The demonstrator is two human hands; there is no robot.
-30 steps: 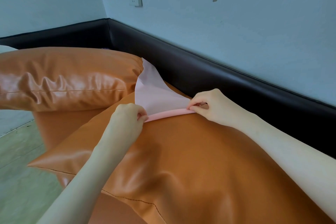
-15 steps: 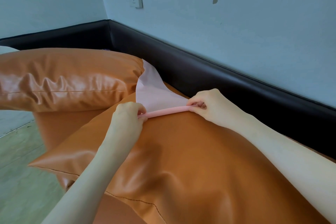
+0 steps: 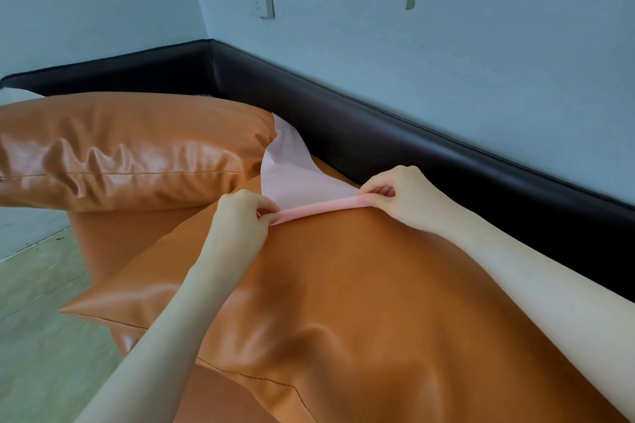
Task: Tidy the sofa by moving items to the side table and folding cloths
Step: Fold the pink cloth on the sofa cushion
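A pale pink cloth (image 3: pixel 292 172) lies on the big orange cushion (image 3: pixel 360 285) of the sofa. Its far part runs up between that cushion and a second orange cushion (image 3: pixel 130 144) to the left. The near edge of the cloth is rolled into a thin pink strip. My left hand (image 3: pixel 240 220) pinches the left end of that strip. My right hand (image 3: pixel 402 196) pinches the right end. The strip is stretched between them. The far end of the cloth is hidden behind the cushions.
The sofa's black leather back (image 3: pixel 412 148) runs along the wall from the corner to the right. A wall socket (image 3: pixel 263 0) sits above the corner. Pale green floor (image 3: pixel 37 319) shows at the lower left.
The near edge of the pink cloth has been rolled tighter into a strip. Both hands stay almost in place, still pinching its ends.
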